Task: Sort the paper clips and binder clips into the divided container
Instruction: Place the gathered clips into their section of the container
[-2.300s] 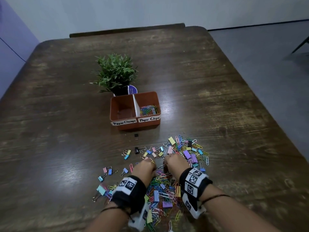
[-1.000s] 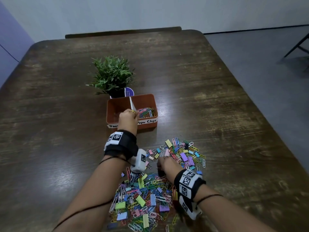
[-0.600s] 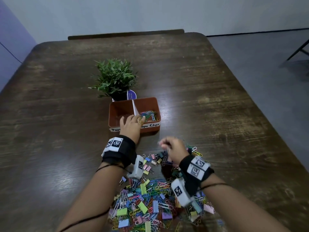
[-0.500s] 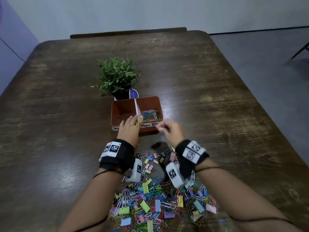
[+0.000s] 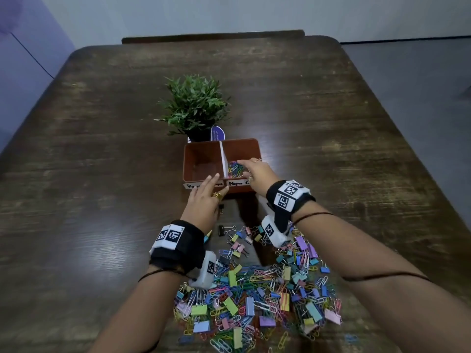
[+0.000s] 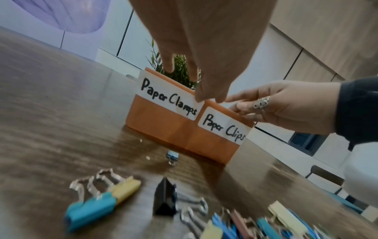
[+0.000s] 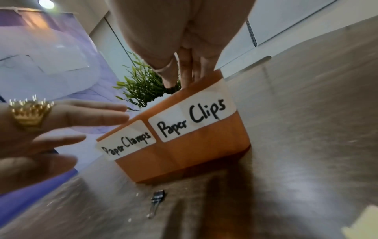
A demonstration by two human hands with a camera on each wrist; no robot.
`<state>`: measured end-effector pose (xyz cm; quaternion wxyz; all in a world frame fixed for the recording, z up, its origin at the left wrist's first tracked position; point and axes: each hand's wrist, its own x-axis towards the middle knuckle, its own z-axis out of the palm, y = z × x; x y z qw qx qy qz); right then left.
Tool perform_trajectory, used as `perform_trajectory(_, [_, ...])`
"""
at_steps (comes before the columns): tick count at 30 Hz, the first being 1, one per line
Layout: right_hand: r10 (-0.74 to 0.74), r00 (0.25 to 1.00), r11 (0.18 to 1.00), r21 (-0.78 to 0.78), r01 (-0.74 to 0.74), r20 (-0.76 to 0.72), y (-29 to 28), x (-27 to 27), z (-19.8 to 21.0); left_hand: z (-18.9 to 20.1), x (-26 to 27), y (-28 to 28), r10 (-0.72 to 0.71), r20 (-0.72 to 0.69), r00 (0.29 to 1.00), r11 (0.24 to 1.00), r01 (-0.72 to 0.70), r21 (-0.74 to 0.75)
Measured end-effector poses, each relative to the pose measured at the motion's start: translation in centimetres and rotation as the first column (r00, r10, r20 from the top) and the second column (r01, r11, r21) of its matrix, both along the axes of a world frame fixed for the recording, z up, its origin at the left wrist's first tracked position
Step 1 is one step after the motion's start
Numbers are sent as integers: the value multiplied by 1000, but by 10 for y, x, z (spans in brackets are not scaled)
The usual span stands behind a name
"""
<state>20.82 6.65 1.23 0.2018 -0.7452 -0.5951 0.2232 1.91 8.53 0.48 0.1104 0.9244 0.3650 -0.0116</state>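
Note:
The orange divided container (image 5: 204,154) stands mid-table, labelled "Paper Clamps" on the left (image 6: 169,98) and "Paper Clips" on the right (image 7: 192,119). Its left compartment looks empty; coloured paper clips (image 5: 235,170) lie in the right one. My right hand (image 5: 251,169) hovers over the right compartment, fingers pointing down into it with thumb and index slightly apart; no clip shows between them. My left hand (image 5: 211,187) is flat over the container's front rim, fingers straight, holding nothing. The mixed pile of clips (image 5: 254,296) lies under my forearms.
A small potted plant (image 5: 196,105) stands right behind the container. A tiny black binder clip (image 5: 221,207) lies just in front of it, and a bigger black one (image 5: 221,229) at the pile's far edge. A chair back (image 5: 211,36) shows beyond the table's far edge.
My right hand left the pile with something pinched and moved forward over the right compartment, where its fingers now point down. My left hand, which reached the container earlier, has drawn back to its front rim.

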Motion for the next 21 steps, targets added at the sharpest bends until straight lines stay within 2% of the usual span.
perform_trajectory(2, [21,999,997,81,-18,-32,-19,-1,-1,-4,-2,-12,13,160,987,1000,-17,26])
perform_trajectory(3, [20,999,995,103,-16,-43,-29,-3,-3,-7,-3,-19,21,191,981,1000,-20,-9])
perform_trajectory(6, [-8,998,997,80,14,-64,-69,-8,-15,-21,-5,-44,10,112,994,974,15,-225])
perform_trajectory(8, [-5,999,998,-60,2,-41,-95,-14,-31,-32,-2,-57,-35,12,999,956,37,-290])
perform_trajectory(11, [38,999,964,-265,-29,30,-123,-23,-53,-45,3,-71,-119,-125,985,961,83,-262])
perform_trajectory(14, [57,994,965,-261,-31,94,-139,-28,-61,-53,4,-77,-174,-217,961,967,125,-222])
perform_trajectory(17, [51,984,969,-247,-7,171,-142,-27,-58,-55,3,-75,-166,-208,964,968,119,-219])
perform_trajectory(21, [5,965,965,-253,64,263,-140,-16,-55,-55,-10,-74,-116,-84,990,978,99,-181])
